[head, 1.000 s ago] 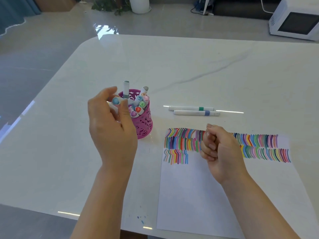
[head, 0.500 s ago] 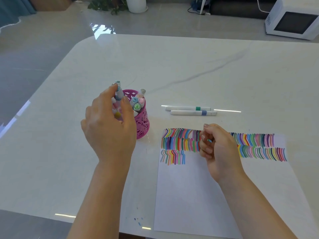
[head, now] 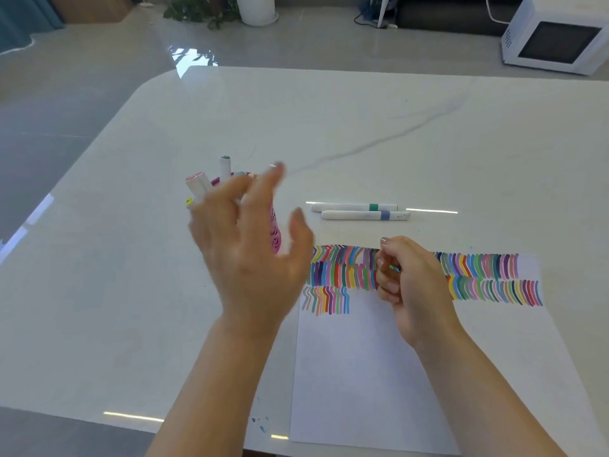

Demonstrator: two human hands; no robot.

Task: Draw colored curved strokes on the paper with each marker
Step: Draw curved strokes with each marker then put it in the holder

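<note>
A pink openwork cup [head: 275,233] with several markers [head: 225,167] stands left of the white paper [head: 362,374]. My left hand [head: 250,258] hovers in front of the cup with fingers spread, holding nothing, and hides most of it. Rows of colored curved strokes [head: 478,275] run across the top of the paper. My right hand [head: 408,285] rests curled over those strokes; a small green piece [head: 394,267] shows between its fingers, and I cannot tell what it is. Two capped white markers [head: 354,207] lie side by side beyond the paper.
The white marble table [head: 395,127] has a rounded far-left corner. Small ink spots [head: 260,423] mark its front edge left of the paper. A white microwave [head: 557,41] and a plant pot [head: 257,8] stand on the floor beyond.
My left hand put the marker it held into the cup, let go and drew back with fingers spread. The right hand stayed curled over the strokes.
</note>
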